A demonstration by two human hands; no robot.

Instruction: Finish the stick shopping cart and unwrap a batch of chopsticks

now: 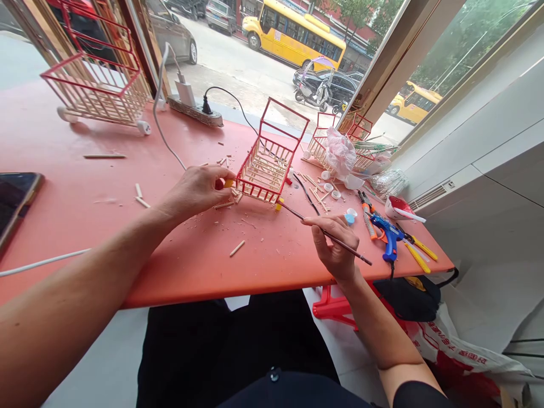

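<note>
A small model shopping cart (264,167) of pale sticks, with red rim and handle, stands on the red-orange tabletop. My left hand (208,184) is closed at its front left corner, fingers pinching by a yellow wheel (229,182). In my right hand (335,243) is a thin dark paintbrush (346,247), held like a pen. The brush tip reaches the cart's front right corner, at another yellow wheel (279,204). Whether the tip touches the wheel or the stick above it, I cannot tell. My left fingertips are partly hidden.
Another cart (97,93) stands at the back left, near a power strip (195,110). On the right lie a blue glue gun (389,235), pliers (368,215) and a red paint cup (399,207). Loose sticks (237,248) are scattered about. A phone (17,204) lies far left.
</note>
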